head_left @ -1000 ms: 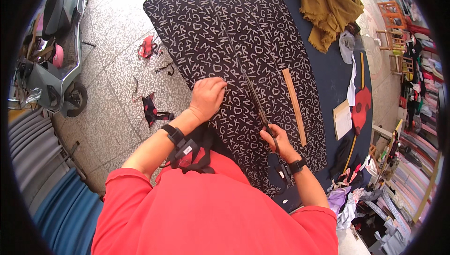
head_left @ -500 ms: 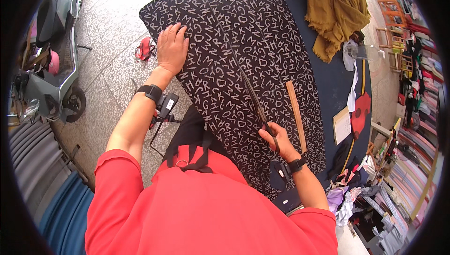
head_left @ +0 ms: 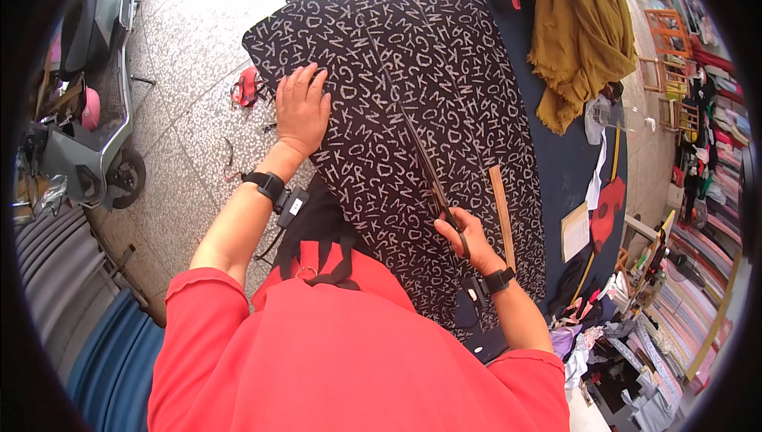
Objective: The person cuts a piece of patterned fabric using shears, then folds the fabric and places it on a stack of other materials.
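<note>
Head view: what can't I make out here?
In the head view:
Handles of scissors: partly hidden by the right grip.
Edge of patterned cloth: partly hidden by the left grip.
Notepad: any writing too small to read.
Scooter: cut off by the picture's dark left rim.

bright light from top; floor [head_left: 210, 0] blown out there; black fisheye rim, edges bent.

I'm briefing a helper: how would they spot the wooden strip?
Find the big black fabric with pale letters. On it, right of the scissors, lies the wooden strip. Its light brown stands out against the dark scissors and fabric.
</note>
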A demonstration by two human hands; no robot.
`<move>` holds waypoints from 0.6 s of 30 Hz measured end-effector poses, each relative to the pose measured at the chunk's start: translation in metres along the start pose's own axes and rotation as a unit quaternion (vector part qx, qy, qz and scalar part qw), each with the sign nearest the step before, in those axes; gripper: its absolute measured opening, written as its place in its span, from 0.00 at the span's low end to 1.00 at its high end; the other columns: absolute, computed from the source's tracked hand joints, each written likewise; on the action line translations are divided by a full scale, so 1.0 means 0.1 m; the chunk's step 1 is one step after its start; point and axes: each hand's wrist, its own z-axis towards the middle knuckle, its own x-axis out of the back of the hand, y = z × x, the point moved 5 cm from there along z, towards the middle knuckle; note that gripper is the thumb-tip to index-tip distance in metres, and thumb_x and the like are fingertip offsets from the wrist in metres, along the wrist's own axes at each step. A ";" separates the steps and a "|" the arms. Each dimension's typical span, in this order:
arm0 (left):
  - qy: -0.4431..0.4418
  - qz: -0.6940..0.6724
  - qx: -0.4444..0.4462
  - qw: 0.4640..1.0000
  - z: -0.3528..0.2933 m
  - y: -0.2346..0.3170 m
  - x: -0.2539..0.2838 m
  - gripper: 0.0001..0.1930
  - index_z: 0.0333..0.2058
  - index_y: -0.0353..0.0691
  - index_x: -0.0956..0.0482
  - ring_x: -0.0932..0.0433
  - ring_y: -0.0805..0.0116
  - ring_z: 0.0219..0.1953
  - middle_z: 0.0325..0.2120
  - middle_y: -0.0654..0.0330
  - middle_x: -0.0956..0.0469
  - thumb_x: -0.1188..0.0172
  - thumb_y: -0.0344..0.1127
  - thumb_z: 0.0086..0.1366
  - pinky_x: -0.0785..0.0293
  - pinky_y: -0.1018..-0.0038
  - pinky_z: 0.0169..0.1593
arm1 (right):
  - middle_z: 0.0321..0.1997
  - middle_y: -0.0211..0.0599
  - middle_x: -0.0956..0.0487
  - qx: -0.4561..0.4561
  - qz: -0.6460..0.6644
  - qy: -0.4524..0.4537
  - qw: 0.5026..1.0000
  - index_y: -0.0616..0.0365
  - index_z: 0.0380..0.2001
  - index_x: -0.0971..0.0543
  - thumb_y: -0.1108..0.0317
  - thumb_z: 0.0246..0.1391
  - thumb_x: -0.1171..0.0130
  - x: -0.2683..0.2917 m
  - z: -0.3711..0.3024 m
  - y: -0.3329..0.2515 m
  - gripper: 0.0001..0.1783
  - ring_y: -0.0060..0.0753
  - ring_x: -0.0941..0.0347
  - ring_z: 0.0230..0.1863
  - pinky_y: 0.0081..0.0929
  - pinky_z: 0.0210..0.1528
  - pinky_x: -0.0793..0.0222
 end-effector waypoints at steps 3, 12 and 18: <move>-0.010 0.000 0.003 1.000 0.01 -0.01 0.01 0.22 0.55 0.44 0.30 0.40 0.59 0.62 0.57 0.60 0.34 0.46 0.39 0.62 0.48 0.57 0.66 | 0.28 0.21 0.27 0.002 0.021 -0.004 1.000 0.59 0.39 0.25 0.56 0.52 0.33 -0.05 0.02 -0.10 0.20 0.13 0.37 0.27 0.15 0.29 0.40; -0.008 -0.021 0.010 1.000 0.06 -0.05 0.02 0.22 0.55 0.44 0.30 0.39 0.58 0.61 0.57 0.60 0.34 0.45 0.39 0.61 0.48 0.57 0.65 | 0.24 0.21 0.28 -0.007 0.065 -0.012 0.998 0.59 0.44 0.26 0.53 0.52 0.34 -0.21 0.34 -0.51 0.24 0.11 0.40 0.18 0.14 0.19 0.46; -0.022 -0.037 0.016 0.999 0.05 -0.07 0.02 0.22 0.56 0.43 0.31 0.40 0.57 0.62 0.58 0.59 0.35 0.46 0.38 0.63 0.49 0.56 0.66 | 0.22 0.19 0.29 -0.007 0.049 -0.002 0.999 0.58 0.40 0.25 0.55 0.52 0.34 -0.21 0.39 -0.47 0.20 0.11 0.42 0.16 0.14 0.18 0.48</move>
